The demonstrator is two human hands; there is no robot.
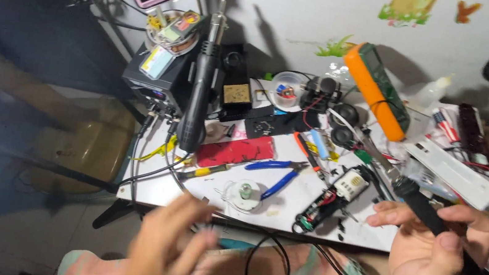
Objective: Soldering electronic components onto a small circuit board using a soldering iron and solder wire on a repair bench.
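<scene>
1. Nearest the camera, the left hand [165, 249] hangs blurred over the near edge of the worktop [285, 214]; its fingers look loosely spread and hold nothing that can be made out.
2. At near right, the right hand [432, 251] grips a black-handled soldering iron [417, 199], fingers and thumb wrapped around the handle, with the metal tip pointing far-left over the worktop.
3. From the near side of that hand, a black cable [268, 271] runs left and loops across the lap.
4. Just left of the iron lies an opened black device with a white round part [333, 201].
5. Farther left sit blue-handled pliers [277, 172], a small reel [245, 193] and a red flat case [236, 151].
6. At far left, a black hot-air station [158, 77] stands with its nozzle wand [198, 97].
</scene>
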